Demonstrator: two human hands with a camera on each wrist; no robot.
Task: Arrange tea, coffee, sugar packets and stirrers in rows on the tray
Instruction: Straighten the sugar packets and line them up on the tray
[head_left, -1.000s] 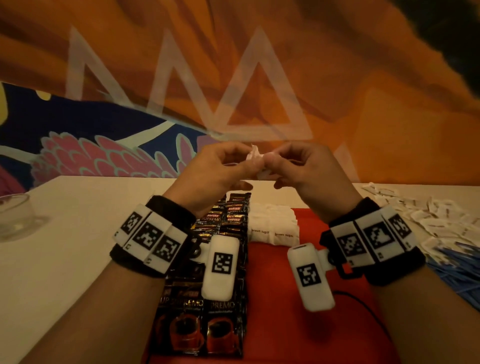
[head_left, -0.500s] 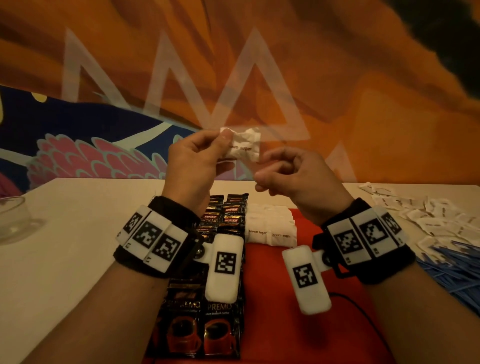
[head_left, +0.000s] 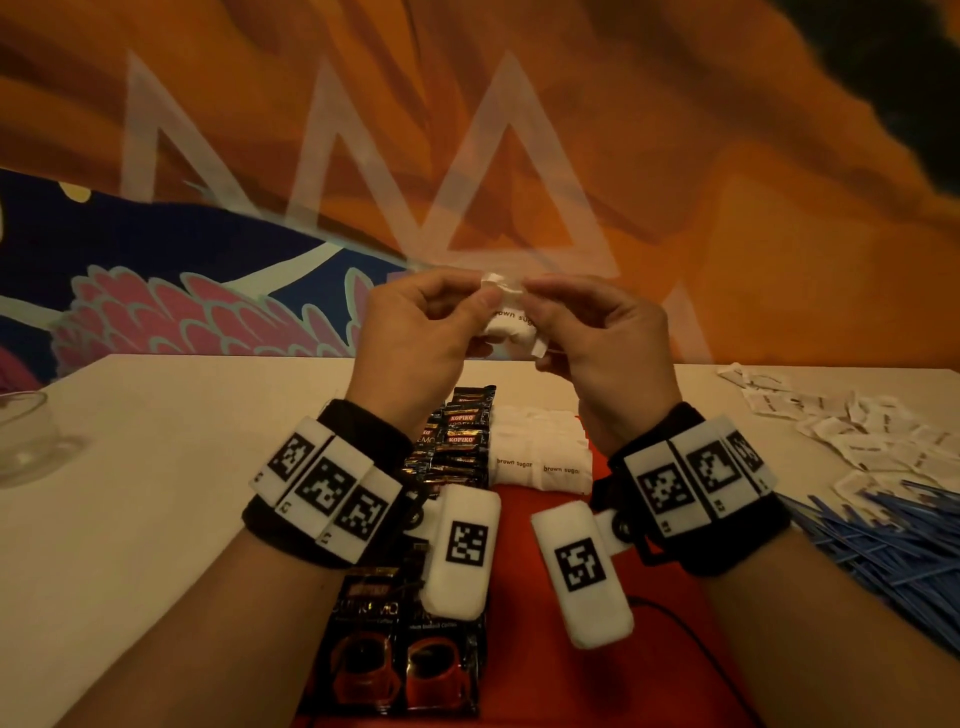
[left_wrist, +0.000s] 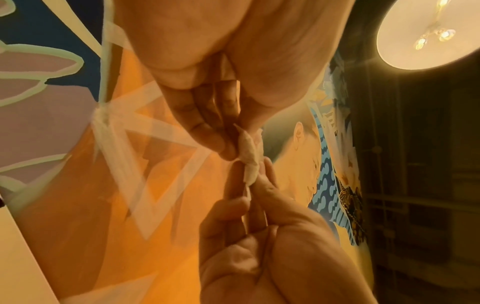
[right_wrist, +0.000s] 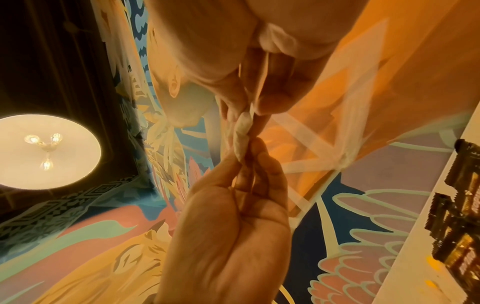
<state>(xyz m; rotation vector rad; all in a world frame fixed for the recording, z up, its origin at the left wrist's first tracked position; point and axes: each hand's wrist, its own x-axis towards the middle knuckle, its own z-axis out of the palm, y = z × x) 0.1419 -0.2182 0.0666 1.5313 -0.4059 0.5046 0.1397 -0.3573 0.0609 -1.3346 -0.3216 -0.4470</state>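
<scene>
Pinching one white brown-sugar packet (head_left: 511, 319) between them, the left hand (head_left: 415, 338) and right hand (head_left: 602, 343) are raised above the red tray (head_left: 524, 571) — half a second ago only the left held it, the right curled just beside. Packet now crumpled, thumbs on its face. Below: coffee sachets (head_left: 457, 447) in a row, sugar packets (head_left: 540, 452) beside them — unchanged. Loose packets (head_left: 857, 436) and blue stirrers (head_left: 893, 545) lie right of the tray.

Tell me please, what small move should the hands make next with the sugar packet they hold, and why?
Probably lower the brown sugar packet and lay it at the near edge of the white sugar row on the red tray. The left hand and right hand both pinch it, raised above the table; it looks flattened enough to place.
</scene>
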